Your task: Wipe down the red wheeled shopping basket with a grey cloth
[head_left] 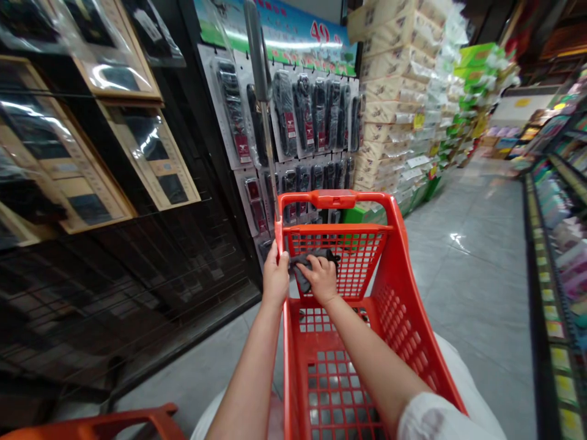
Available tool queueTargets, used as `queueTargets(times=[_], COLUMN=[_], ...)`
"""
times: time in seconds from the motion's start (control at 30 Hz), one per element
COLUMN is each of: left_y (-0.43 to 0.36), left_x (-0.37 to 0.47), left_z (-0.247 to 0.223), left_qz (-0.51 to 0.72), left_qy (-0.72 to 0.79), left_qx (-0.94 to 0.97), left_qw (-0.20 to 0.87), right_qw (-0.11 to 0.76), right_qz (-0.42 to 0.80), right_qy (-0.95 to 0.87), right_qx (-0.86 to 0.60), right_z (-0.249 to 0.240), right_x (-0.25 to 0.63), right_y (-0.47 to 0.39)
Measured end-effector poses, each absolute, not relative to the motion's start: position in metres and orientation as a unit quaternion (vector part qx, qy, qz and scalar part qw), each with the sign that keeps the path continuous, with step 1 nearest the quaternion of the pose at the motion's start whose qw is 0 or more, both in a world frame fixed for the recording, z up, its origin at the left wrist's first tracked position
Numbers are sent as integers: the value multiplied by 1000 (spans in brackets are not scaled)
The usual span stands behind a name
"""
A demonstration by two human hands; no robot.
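A red plastic shopping basket (415, 318) with a pull handle stands in front of me, its grid floor and walls in view. My left hand (276, 275) is wrapped round the basket's left rim near the far end. Inside, my right hand (321, 278) presses a dark grey cloth (303, 278) against the far grid wall, fingers bent over it. Beside the left rim a metal rod with a grey grip (259, 52) rises upright. The red carry handle (334, 198) lies across the far end.
Packaged belts (287, 116) hang on a display ahead, beside boxed goods (137, 146) on a dark rack at left. Stacked tissue packs (389, 110) stand beyond. Shelves (559, 256) line the right of the tiled aisle (472, 244). Another red basket (105, 421) shows at lower left.
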State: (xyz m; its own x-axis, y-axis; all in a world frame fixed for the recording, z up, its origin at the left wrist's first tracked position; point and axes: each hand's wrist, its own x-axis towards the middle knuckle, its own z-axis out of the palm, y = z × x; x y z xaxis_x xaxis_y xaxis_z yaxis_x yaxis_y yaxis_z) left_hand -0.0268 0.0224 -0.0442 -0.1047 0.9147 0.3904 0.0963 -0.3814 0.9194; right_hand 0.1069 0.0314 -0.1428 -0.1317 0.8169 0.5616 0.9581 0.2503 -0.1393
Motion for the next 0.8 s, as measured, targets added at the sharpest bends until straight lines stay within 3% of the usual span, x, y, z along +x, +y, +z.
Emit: queueTargets(times=[0.17, 0.37, 0.5, 0.63, 0.8], left_y=[21, 24, 22, 18, 16], left_x=[-26, -26, -27, -26, -24], left_z=[-43, -43, -40, -33, -31], left_qz=[596, 594, 591, 589, 585], left_qy=[437, 441, 447, 432, 430], left_qx=[579, 578, 580, 602, 610], left_qw=[343, 344, 338, 322, 318], right_qw=[242, 441, 377, 315, 449], right_qz=[-98, -177, -203, -193, -197], right_qy=[-743, -623, -726, -756, -528], right_qx=[-616, -621, -538, -540, -694], right_z=[-178, -120, -93, -101, -121], right_x=[131, 100, 101, 142, 190], right_y=[12, 23, 35, 40, 29])
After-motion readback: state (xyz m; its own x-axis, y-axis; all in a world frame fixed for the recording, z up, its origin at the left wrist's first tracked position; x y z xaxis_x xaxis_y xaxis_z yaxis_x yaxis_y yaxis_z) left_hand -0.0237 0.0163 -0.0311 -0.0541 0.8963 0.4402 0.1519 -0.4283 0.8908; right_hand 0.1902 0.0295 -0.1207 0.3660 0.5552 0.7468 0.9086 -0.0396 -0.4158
